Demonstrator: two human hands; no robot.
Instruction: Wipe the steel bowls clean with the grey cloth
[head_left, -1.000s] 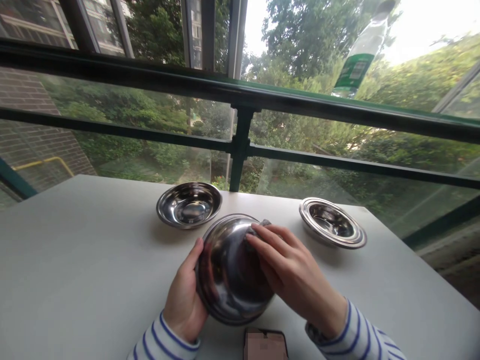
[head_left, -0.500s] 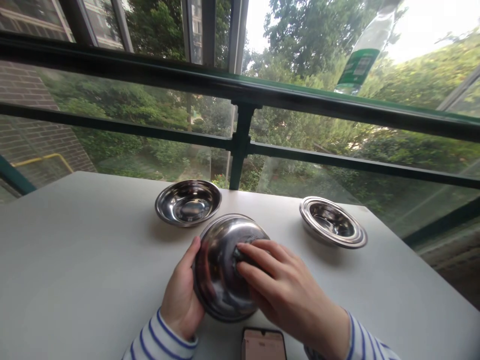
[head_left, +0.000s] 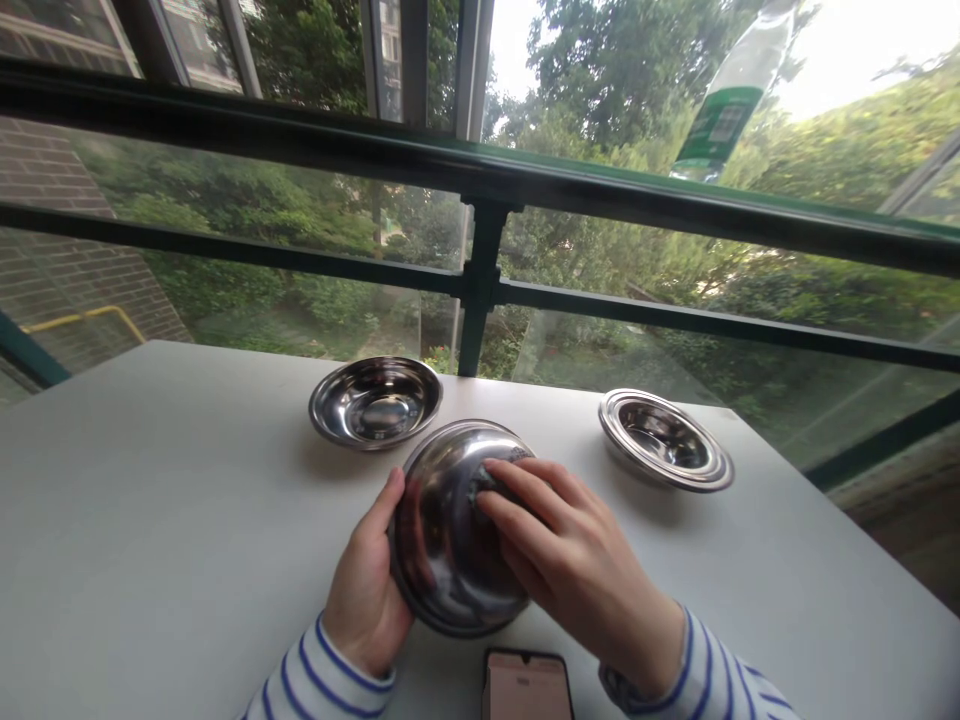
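Note:
A shiny metal bowl [head_left: 442, 545] is tilted above the table, its rounded underside turned up towards me. My left hand [head_left: 367, 575] grips its left rim, thumb on the outside and the other fingers hidden beneath. Against the base of the bowl my right hand [head_left: 574, 545] presses a rough grey scouring pad [head_left: 481, 486], its fingers curled over it. Only a little of the pad shows at the fingertips.
On the white table [head_left: 187, 520] a metal bowl [head_left: 375, 405] stands at the back left. Metal bowls [head_left: 667, 440], seemingly stacked, sit at the right. A phone [head_left: 529, 685] lies near me. A plastic bottle [head_left: 720, 120] stands by the green railing [head_left: 300, 150].
My right hand has slid slightly up and to the right over the bowl's underside with the scouring pad. The bowl and my left hand have barely shifted.

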